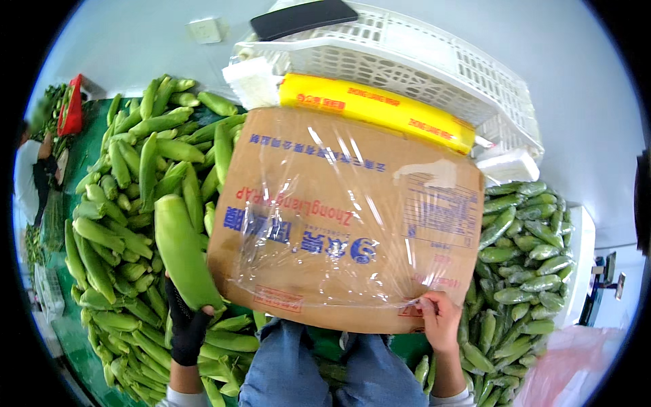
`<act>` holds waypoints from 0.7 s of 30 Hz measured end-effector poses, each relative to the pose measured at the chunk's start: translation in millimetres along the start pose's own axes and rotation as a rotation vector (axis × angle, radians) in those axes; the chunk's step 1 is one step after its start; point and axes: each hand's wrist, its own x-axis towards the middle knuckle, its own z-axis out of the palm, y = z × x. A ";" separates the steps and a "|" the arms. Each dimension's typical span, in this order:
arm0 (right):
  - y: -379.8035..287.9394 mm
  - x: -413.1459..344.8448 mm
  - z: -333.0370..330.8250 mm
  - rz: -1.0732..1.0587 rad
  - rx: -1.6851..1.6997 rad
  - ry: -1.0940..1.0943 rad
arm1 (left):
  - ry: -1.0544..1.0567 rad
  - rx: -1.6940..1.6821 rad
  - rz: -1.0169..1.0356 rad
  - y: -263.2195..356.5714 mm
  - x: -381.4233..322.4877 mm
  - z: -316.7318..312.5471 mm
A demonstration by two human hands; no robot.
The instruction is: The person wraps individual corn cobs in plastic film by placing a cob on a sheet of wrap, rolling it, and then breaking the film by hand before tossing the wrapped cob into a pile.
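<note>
My left hand (184, 328), in a black fingerless glove, holds one large ear of corn in its green husk (184, 249) beside the left edge of a cardboard box (224, 269). Clear plastic film (325, 285) stretches over the top of the box, wrinkled and shiny. Bare-fingered, my right hand (440, 320) pinches the near edge of that film by the box's front right corner. At the box's far side lies a yellow roll of cling film (376, 112). The box bears printed writing.
Unwrapped corn ears (122, 224) are heaped at left, film-wrapped ones (534, 264) at right. Behind the roll stands a white slatted plastic crate (407, 56) with a black object (305, 19) on it. Far left, another person (29, 173) works near a red basket (71, 109).
</note>
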 end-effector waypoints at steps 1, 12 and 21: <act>1.8 0.9 0.4 -0.033 -0.046 -0.002 | -0.104 0.277 0.162 13.6 10.9 4.3; -14.3 8.6 -5.2 -0.068 -0.153 -0.007 | -0.672 0.895 0.897 114.0 88.7 56.5; -20.6 -6.2 -13.5 0.198 0.371 -0.010 | -1.057 0.668 1.015 91.7 141.0 169.9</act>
